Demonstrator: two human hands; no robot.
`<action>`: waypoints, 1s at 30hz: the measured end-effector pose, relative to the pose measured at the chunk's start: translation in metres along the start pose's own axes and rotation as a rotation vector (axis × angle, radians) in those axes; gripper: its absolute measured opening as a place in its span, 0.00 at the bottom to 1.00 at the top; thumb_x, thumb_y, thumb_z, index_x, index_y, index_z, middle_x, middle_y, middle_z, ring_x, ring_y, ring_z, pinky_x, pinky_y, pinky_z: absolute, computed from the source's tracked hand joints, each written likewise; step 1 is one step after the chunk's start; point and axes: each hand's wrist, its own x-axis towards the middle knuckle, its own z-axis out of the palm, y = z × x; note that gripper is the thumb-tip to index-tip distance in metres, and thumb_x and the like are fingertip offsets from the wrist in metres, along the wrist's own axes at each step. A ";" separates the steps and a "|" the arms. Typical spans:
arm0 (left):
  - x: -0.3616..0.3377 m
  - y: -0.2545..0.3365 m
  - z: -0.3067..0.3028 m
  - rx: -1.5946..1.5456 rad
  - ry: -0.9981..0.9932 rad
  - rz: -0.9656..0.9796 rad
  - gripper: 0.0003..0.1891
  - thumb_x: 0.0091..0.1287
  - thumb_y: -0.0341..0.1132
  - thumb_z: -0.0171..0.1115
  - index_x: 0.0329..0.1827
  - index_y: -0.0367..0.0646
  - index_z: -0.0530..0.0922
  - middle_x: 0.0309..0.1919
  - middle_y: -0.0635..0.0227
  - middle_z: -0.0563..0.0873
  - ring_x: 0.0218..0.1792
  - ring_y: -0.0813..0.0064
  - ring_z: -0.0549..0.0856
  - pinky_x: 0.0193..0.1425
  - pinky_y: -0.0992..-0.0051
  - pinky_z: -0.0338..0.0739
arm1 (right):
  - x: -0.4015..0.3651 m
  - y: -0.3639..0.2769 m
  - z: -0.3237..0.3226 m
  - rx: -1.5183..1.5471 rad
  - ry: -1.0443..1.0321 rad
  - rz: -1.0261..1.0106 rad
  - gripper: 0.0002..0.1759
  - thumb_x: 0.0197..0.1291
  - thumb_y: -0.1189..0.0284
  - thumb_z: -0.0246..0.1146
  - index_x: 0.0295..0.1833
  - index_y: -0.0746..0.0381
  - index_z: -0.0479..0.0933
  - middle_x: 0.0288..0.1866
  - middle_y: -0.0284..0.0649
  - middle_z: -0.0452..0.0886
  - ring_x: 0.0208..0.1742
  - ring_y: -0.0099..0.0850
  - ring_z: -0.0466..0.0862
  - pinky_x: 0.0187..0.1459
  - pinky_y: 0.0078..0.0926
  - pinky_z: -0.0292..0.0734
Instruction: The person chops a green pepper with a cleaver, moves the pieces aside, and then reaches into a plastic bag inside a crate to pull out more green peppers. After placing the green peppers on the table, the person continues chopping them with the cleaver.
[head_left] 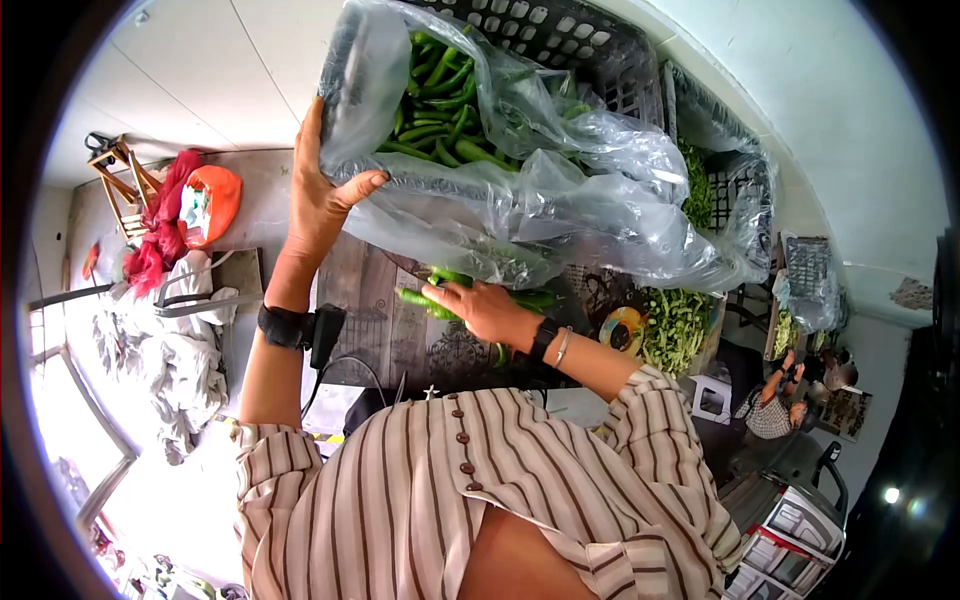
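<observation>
My left hand [328, 188] grips the near left corner of a black crate [560, 22] lined with clear plastic, its thumb over the rim and its fingers along the side. Inside the crate lies a heap of long green chili peppers [445, 105]. Clear plastic sheeting [600, 215] hangs in folds over the crate's near side. Below the crate, my right hand [490, 316] is closed around a few green chili peppers [430, 308] just above the patterned table [375, 325]. More peppers [533, 299] show beside that hand. Its palm side is hidden.
Right of the crate stands a second plastic-lined crate [735, 195] with small greens. Cut green pieces [675, 330] are piled on the table's right side, near a round colourful item [622, 330]. An orange bag [210, 205] and pale cloth [160, 350] lie left. Another person [770, 412] is far right.
</observation>
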 end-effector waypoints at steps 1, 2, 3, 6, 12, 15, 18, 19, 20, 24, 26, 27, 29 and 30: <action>0.000 0.001 0.001 -0.010 0.005 -0.007 0.60 0.44 0.55 0.79 0.75 0.31 0.55 0.70 0.47 0.66 0.71 0.58 0.66 0.75 0.64 0.58 | 0.002 0.003 0.007 0.003 0.000 0.001 0.49 0.52 0.85 0.57 0.79 0.49 0.49 0.67 0.54 0.70 0.42 0.50 0.83 0.46 0.42 0.80; 0.000 0.001 0.001 -0.019 0.012 -0.013 0.60 0.45 0.54 0.79 0.75 0.32 0.55 0.70 0.47 0.66 0.71 0.59 0.66 0.75 0.64 0.58 | 0.004 0.006 0.013 0.137 0.099 -0.036 0.49 0.52 0.85 0.58 0.79 0.49 0.49 0.70 0.55 0.66 0.47 0.51 0.82 0.50 0.42 0.79; 0.001 0.001 0.001 -0.017 0.011 -0.015 0.60 0.45 0.54 0.79 0.75 0.32 0.55 0.70 0.47 0.66 0.71 0.59 0.66 0.75 0.64 0.58 | 0.006 0.008 0.017 0.272 0.196 -0.073 0.49 0.53 0.84 0.58 0.79 0.49 0.48 0.73 0.56 0.61 0.53 0.52 0.81 0.53 0.42 0.78; 0.000 0.000 0.000 -0.046 0.008 -0.017 0.59 0.45 0.52 0.80 0.75 0.32 0.55 0.70 0.48 0.67 0.71 0.60 0.66 0.74 0.65 0.59 | 0.006 0.001 -0.007 0.309 -0.069 0.103 0.47 0.54 0.78 0.64 0.78 0.51 0.50 0.76 0.52 0.58 0.64 0.53 0.74 0.58 0.42 0.75; -0.001 -0.002 -0.001 -0.052 0.010 -0.030 0.59 0.46 0.53 0.79 0.76 0.34 0.54 0.71 0.50 0.66 0.72 0.63 0.66 0.74 0.65 0.59 | -0.010 -0.006 -0.030 0.087 -0.022 0.037 0.38 0.52 0.65 0.70 0.70 0.59 0.66 0.73 0.49 0.62 0.61 0.47 0.74 0.62 0.41 0.71; 0.000 -0.002 -0.003 0.032 0.001 -0.011 0.59 0.47 0.54 0.78 0.76 0.34 0.54 0.71 0.50 0.66 0.72 0.62 0.66 0.74 0.65 0.59 | -0.031 -0.018 -0.064 0.295 -0.072 0.016 0.34 0.54 0.70 0.69 0.67 0.62 0.69 0.65 0.47 0.72 0.55 0.40 0.80 0.57 0.35 0.76; -0.001 0.000 -0.002 0.028 0.019 -0.002 0.60 0.46 0.57 0.78 0.76 0.34 0.55 0.71 0.49 0.66 0.71 0.61 0.66 0.74 0.65 0.60 | -0.049 -0.046 -0.152 0.831 -0.287 0.177 0.25 0.57 0.71 0.67 0.59 0.70 0.75 0.51 0.49 0.82 0.45 0.35 0.85 0.48 0.31 0.80; -0.001 0.000 -0.003 0.027 0.015 -0.013 0.60 0.44 0.57 0.79 0.75 0.33 0.55 0.70 0.49 0.67 0.71 0.59 0.67 0.74 0.64 0.60 | -0.057 -0.044 -0.170 0.890 -0.181 0.084 0.21 0.60 0.73 0.65 0.57 0.70 0.76 0.43 0.46 0.85 0.41 0.30 0.86 0.45 0.25 0.81; -0.001 0.000 -0.003 0.025 0.014 -0.023 0.61 0.42 0.56 0.79 0.75 0.31 0.56 0.69 0.48 0.68 0.70 0.58 0.68 0.74 0.64 0.60 | -0.063 -0.046 -0.199 0.923 -0.116 0.125 0.19 0.62 0.73 0.64 0.57 0.69 0.77 0.44 0.45 0.85 0.42 0.29 0.86 0.46 0.24 0.81; -0.003 0.003 -0.003 0.007 0.032 -0.048 0.62 0.41 0.58 0.79 0.74 0.31 0.56 0.68 0.48 0.68 0.69 0.58 0.69 0.73 0.64 0.61 | -0.065 -0.009 -0.268 0.909 0.249 0.133 0.12 0.67 0.78 0.57 0.53 0.68 0.79 0.43 0.42 0.85 0.43 0.25 0.84 0.47 0.22 0.81; -0.002 0.004 -0.002 -0.034 0.037 -0.046 0.63 0.40 0.58 0.79 0.74 0.31 0.56 0.68 0.48 0.69 0.69 0.58 0.69 0.73 0.64 0.62 | -0.049 0.024 -0.288 0.786 0.203 0.230 0.13 0.67 0.77 0.55 0.53 0.68 0.79 0.44 0.41 0.84 0.43 0.25 0.84 0.47 0.23 0.81; -0.002 0.004 -0.002 -0.064 0.028 -0.055 0.63 0.40 0.59 0.79 0.74 0.31 0.56 0.67 0.48 0.69 0.69 0.58 0.69 0.72 0.64 0.62 | -0.039 0.037 -0.293 0.688 0.158 0.299 0.14 0.68 0.77 0.54 0.54 0.68 0.79 0.44 0.41 0.84 0.44 0.25 0.84 0.47 0.23 0.81; -0.002 0.007 -0.002 -0.084 0.035 -0.069 0.64 0.39 0.61 0.79 0.74 0.30 0.56 0.67 0.48 0.69 0.69 0.58 0.69 0.72 0.64 0.63 | -0.016 0.074 -0.283 0.671 0.066 0.280 0.14 0.68 0.76 0.53 0.53 0.69 0.79 0.44 0.41 0.85 0.43 0.25 0.84 0.46 0.23 0.81; -0.002 0.007 -0.002 -0.075 0.026 -0.082 0.65 0.39 0.62 0.78 0.74 0.30 0.56 0.67 0.48 0.68 0.69 0.58 0.69 0.72 0.64 0.63 | -0.006 0.090 -0.273 0.663 -0.028 0.266 0.15 0.68 0.75 0.52 0.53 0.69 0.79 0.43 0.40 0.85 0.43 0.26 0.84 0.46 0.24 0.81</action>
